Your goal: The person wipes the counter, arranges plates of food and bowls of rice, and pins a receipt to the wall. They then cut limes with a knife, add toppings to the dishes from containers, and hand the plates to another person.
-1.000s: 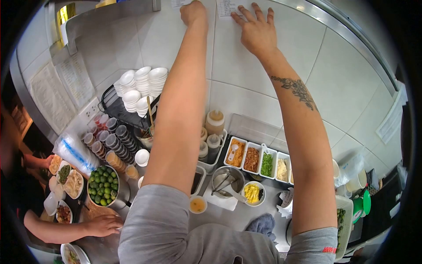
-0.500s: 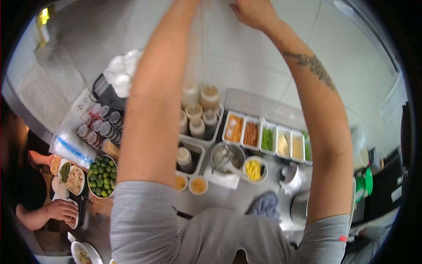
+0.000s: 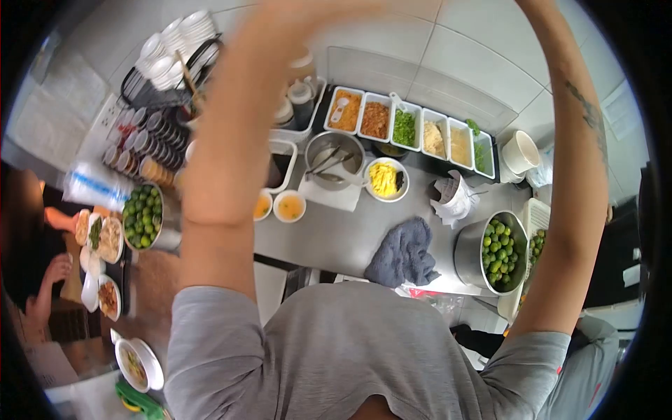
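Note:
Both of my arms are raised over the counter. My left hand point(image 3: 339, 10) is a smear at the top edge, its fingers not readable, and I cannot see whether it holds anything. My right arm point(image 3: 577, 133) leaves the frame at the top, so my right hand is out of sight. Below and between the arms stands a row of white topping trays point(image 3: 406, 127) with orange, brown, green and pale fillings. In front of them are a metal pot point(image 3: 313, 143) with utensils in it and a bowl of yellow strips point(image 3: 383, 179).
A grey cloth point(image 3: 402, 253) lies at the counter's front edge. Small green citrus fruits fill a steel pot point(image 3: 470, 253) at right and another container point(image 3: 143, 217) at left. Squeeze bottles point(image 3: 302, 101) stand behind. A co-worker's hand point(image 3: 57, 269) is near food dishes at far left.
The view has tilted down, so the counter shows higher in the frame. My right hand, partly visible before, has left the top edge. The co-worker's hand has lifted off a dish.

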A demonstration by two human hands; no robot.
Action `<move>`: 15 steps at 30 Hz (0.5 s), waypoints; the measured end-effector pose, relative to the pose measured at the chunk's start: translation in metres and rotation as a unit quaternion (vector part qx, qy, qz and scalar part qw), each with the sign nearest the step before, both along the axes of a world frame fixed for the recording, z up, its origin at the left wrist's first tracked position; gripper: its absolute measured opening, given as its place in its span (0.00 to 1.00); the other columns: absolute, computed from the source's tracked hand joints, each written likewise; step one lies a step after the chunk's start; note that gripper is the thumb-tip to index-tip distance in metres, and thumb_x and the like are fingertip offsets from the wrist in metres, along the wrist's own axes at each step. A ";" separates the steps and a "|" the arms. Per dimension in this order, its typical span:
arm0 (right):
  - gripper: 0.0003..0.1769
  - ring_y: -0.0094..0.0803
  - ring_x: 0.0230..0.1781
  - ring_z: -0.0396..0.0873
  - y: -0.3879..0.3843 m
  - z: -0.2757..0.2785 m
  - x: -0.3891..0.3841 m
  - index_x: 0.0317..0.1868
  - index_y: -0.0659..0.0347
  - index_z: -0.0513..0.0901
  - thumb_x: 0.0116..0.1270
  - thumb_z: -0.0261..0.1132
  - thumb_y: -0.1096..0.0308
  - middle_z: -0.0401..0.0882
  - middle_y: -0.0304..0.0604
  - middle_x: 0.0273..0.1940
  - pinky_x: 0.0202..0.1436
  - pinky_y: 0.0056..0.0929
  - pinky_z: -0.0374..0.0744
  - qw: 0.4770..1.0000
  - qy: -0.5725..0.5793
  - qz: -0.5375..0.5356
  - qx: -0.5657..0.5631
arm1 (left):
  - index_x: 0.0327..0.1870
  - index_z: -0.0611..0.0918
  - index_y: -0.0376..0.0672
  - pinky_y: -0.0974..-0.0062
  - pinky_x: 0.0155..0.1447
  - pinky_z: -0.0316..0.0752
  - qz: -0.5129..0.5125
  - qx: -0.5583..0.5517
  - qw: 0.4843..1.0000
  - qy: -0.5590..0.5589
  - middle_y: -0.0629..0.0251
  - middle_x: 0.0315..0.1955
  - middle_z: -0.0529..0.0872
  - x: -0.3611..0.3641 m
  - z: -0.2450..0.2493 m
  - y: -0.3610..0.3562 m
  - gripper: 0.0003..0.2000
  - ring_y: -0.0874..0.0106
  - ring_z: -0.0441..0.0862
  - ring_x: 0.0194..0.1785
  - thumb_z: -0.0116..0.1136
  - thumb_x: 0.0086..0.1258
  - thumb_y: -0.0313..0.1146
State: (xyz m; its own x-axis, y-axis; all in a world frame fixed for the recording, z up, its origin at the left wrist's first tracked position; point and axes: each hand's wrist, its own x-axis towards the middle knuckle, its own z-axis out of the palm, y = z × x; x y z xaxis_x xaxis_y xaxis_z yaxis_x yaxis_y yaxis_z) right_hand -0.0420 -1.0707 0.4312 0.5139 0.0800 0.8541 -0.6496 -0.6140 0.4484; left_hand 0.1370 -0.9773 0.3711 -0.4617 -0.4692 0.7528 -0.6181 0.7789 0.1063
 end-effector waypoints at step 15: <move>0.15 0.46 0.42 0.83 0.089 -0.175 -0.089 0.42 0.60 0.84 0.59 0.58 0.61 0.84 0.52 0.39 0.45 0.43 0.80 0.762 0.284 -0.259 0.521 | 0.54 0.74 0.34 0.60 0.54 0.74 0.103 0.264 0.949 -0.140 0.47 0.48 0.73 -0.173 -0.395 0.087 0.24 0.50 0.69 0.55 0.59 0.55 0.33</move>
